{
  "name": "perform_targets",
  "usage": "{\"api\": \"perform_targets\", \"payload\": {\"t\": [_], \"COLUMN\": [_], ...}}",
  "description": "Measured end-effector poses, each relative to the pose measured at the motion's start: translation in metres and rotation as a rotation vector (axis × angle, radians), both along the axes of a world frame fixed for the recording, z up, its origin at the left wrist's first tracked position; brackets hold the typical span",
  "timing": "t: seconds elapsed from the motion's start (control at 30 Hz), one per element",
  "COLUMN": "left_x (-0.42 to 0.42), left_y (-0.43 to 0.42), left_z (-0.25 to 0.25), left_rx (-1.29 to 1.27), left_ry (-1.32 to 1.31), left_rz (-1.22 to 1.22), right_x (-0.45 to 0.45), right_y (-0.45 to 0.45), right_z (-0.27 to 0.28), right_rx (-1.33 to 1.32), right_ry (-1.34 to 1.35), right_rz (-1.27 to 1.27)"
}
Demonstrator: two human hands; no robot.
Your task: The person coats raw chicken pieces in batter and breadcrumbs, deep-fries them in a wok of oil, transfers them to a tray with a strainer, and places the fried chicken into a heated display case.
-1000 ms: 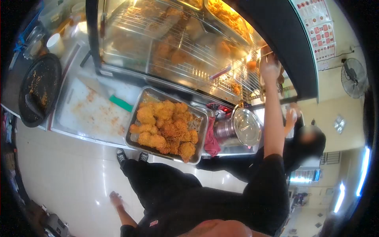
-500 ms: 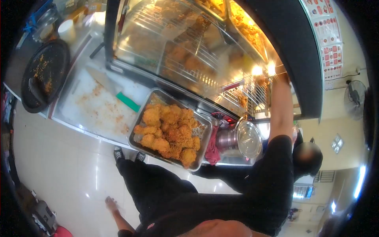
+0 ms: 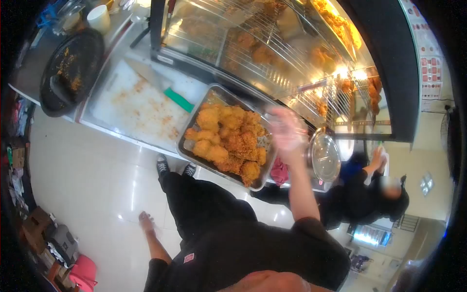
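Note:
Smeared by motion, my right hand (image 3: 288, 131) is over the right edge of a metal tray (image 3: 187, 151), in what looks like a clear glove. Whether it holds anything cannot be made out. Several pieces of golden fried chicken (image 3: 228, 141) are heaped in the tray. My left hand (image 3: 145, 221) hangs low above the floor at the lower left, fingers loosely apart and nothing visible in them. A knife with a green handle (image 3: 178, 100) lies on a white cutting board (image 3: 131, 104) left of the tray.
Above the tray stands a lit glass display cabinet (image 3: 233, 46) with wire racks and fried food. A lidded metal pot (image 3: 325, 155) and a red cloth (image 3: 279, 173) are right of the tray. A black pan (image 3: 73, 73) is at left; another person (image 3: 374, 194) stands at right.
My right hand has come out of the display cabinet and down to the tray's right edge. My left hand still hangs low. The view has shifted, and the other person's hands show more clearly.

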State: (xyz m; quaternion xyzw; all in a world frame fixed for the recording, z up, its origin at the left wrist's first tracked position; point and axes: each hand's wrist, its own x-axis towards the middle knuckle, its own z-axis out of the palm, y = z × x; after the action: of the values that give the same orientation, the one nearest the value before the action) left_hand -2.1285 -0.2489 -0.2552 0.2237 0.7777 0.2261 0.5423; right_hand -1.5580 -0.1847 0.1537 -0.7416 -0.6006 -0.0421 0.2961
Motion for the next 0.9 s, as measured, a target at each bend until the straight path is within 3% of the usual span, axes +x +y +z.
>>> {"api": "perform_targets", "payload": {"t": [0.13,0.23,0.27,0.37,0.4,0.47,0.5,0.57,0.6,0.67,0.73,0.83,0.9], "left_x": [-0.004,-0.009,-0.013,-0.028,-0.028,-0.049,-0.037,-0.024,-0.019,-0.024,-0.014,0.007,0.013], "left_y": [0.01,0.008,0.001,-0.024,-0.029,-0.048,-0.039,-0.037,-0.035,-0.033,-0.02,-0.002,0.003], "left_z": [0.006,0.021,0.018,0.02,0.019,-0.026,-0.021,0.004,-0.003,-0.036,-0.037,-0.024,-0.015], "left_rx": [0.097,0.11,0.116,0.082,0.068,0.1,0.061,-0.029,0.007,0.079,0.061,0.06,0.062], "left_ry": [0.003,0.043,0.047,0.04,0.026,0.035,0.02,0.004,0.006,0.014,-0.001,-0.041,-0.053], "left_rz": [-0.038,-0.022,-0.012,0.014,0.015,0.018,0.036,0.086,0.057,-0.006,-0.052,-0.065,-0.065], "right_x": [-0.045,-0.045,-0.042,-0.027,-0.029,-0.012,-0.002,0.006,0.026,0.055,0.078,0.138,0.165], "right_y": [0.083,0.119,0.121,0.113,0.102,0.077,0.064,0.029,0.009,-0.02,-0.029,-0.033,-0.017], "right_z": [-0.081,-0.104,-0.108,-0.097,-0.088,-0.094,-0.094,-0.02,-0.008,0.049,0.091,0.116,0.13], "right_rx": [-0.396,-0.593,-0.543,-0.429,-0.391,-0.017,0.203,0.652,0.872,0.83,0.769,0.405,0.178], "right_ry": [-0.078,-0.179,-0.172,0.128,0.527,1.169,1.471,1.536,1.237,0.337,-0.075,-0.491,-0.709], "right_rz": [0.256,0.308,0.305,0.311,0.201,0.099,0.051,0.286,-0.134,-0.358,-0.55,-0.862,-0.797]}}
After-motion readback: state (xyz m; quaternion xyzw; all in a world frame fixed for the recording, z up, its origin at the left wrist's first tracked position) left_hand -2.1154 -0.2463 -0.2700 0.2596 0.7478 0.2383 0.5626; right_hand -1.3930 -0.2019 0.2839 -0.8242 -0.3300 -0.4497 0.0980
